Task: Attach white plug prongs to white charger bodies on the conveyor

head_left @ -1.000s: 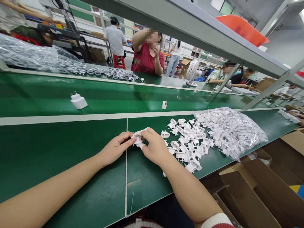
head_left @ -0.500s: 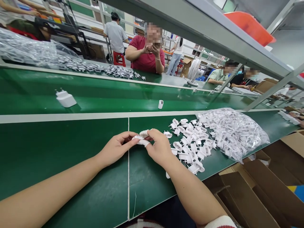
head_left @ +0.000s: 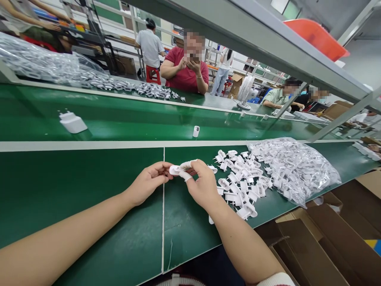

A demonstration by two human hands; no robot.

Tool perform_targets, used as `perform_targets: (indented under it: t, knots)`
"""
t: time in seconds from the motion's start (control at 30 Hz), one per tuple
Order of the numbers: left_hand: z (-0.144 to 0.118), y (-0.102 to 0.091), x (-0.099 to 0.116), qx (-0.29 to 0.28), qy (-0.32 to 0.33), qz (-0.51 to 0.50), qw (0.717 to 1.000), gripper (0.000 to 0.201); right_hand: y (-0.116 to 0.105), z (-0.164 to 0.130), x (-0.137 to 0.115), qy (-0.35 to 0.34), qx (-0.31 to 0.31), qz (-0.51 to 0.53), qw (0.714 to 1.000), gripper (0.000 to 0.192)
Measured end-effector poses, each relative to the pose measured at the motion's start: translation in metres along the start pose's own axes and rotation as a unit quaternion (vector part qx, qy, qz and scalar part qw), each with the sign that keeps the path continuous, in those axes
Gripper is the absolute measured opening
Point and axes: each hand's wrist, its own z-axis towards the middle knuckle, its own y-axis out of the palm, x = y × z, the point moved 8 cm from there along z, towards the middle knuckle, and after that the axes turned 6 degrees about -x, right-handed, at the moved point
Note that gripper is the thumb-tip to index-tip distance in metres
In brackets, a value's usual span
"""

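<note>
My right hand (head_left: 204, 182), with white covers on the thumb and forefinger, pinches a small white plug housing (head_left: 175, 170) above the green bench. Its rounded end points left. My left hand (head_left: 150, 180) meets that end with curled fingertips, the thumb drawn in beside them; how firmly it grips is partly hidden. Just right of my right hand lies a loose pile of similar white plug housings (head_left: 238, 184), several with pins showing. Behind the pile, a clear plastic bag (head_left: 294, 167) is full of more of them.
A green conveyor belt (head_left: 143, 125) runs behind the bench, carrying a white plug adapter (head_left: 73, 122) and a smaller white charger piece (head_left: 196, 131). Open cardboard boxes (head_left: 321, 242) stand below the right edge. A grey beam (head_left: 253, 35) crosses overhead. A co-worker in red (head_left: 186, 73) sits opposite.
The plug housing has turned so its rounded end shows, and my left thumb has slid back from it. Both pieces on the belt have shifted slightly left in view.
</note>
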Motion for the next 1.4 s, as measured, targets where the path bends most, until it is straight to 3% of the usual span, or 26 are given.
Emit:
perform_targets:
  t: [0.13, 0.3, 0.43, 0.57, 0.7, 0.77, 0.87, 0.97, 1.1, 1.17, 1.27, 1.4]
  knots:
    - [0.025, -0.029, -0.008, 0.144, -0.084, 0.001, 0.986, 0.031, -0.014, -0.001, -0.007, -0.013, 0.07, 0.032, 0.997, 0.012]
    - [0.099, -0.051, 0.01, 0.232, -0.066, 0.091, 0.966, 0.035, -0.024, 0.0, -0.002, -0.002, 0.12, 0.037, 0.992, 0.015]
    - [0.158, -0.043, 0.013, 0.265, -0.057, 0.153, 0.95, 0.033, -0.025, 0.001, 0.006, 0.012, 0.123, 0.047, 0.991, 0.013]
    - [0.197, -0.027, 0.004, 0.265, -0.054, 0.217, 0.938, 0.059, -0.028, 0.001, 0.01, 0.043, 0.15, 0.077, 0.985, 0.018]
    - [0.208, -0.017, -0.002, 0.244, -0.053, 0.267, 0.931, 0.032, -0.026, 0.003, 0.026, 0.118, 0.179, 0.236, 0.948, 0.029]
    - [0.202, -0.012, 0.001, 0.225, -0.039, 0.283, 0.931, 0.021, -0.022, 0.006, 0.033, 0.147, 0.172, 0.298, 0.927, 0.034]
    - [0.178, 0.001, 0.008, 0.173, 0.0, 0.297, 0.939, 0.019, -0.023, 0.008, 0.036, 0.14, 0.17, 0.325, 0.92, 0.031]
    - [0.135, 0.017, 0.01, 0.104, 0.034, 0.295, 0.949, 0.022, -0.026, 0.007, 0.035, 0.119, 0.176, 0.345, 0.914, 0.029]
    - [0.067, 0.026, 0.006, 0.054, 0.041, 0.274, 0.959, 0.04, -0.023, 0.007, 0.032, 0.115, 0.173, 0.365, 0.908, 0.026]
    - [0.037, 0.025, 0.004, 0.032, 0.028, 0.261, 0.964, 0.047, -0.021, 0.008, 0.028, 0.113, 0.164, 0.35, 0.915, 0.024]
    - [0.001, 0.022, 0.002, -0.012, 0.009, 0.24, 0.971, 0.057, -0.018, 0.01, 0.021, 0.112, 0.13, 0.262, 0.95, 0.022]
    - [-0.029, 0.012, 0.006, -0.022, 0.021, 0.243, 0.97, 0.081, -0.006, 0.009, 0.012, 0.093, 0.027, 0.143, 0.985, 0.028]
